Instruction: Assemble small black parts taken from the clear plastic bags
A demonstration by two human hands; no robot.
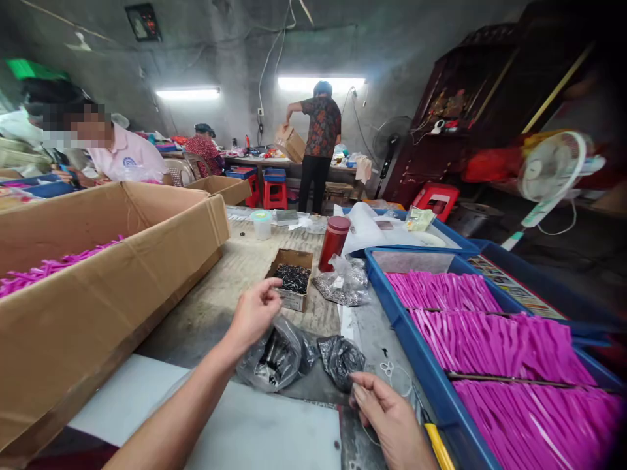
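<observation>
My left hand [255, 312] hovers at the near left corner of a small cardboard box [292, 300], its index finger stretched over the edge and the others loosely bent; I see nothing in it. Inside the box lie many small dark metal pieces [292, 277]. Low on the right, my right hand [386, 414] has thumb and index finger pinched together beside a crumpled black plastic bag [340, 358]; whatever is between the fingertips is too small to name. Below my left wrist stands an open grey plastic bag [279, 358] holding black and shiny parts.
A large carton [112, 287] with pink pieces flanks the left. On the right, a blue tray [392, 294] holds rows of pink plastic pieces [499, 346]. A red canister [335, 241], a clear bag [343, 284] and a yellow-handled tool [438, 447] lie around. People work behind.
</observation>
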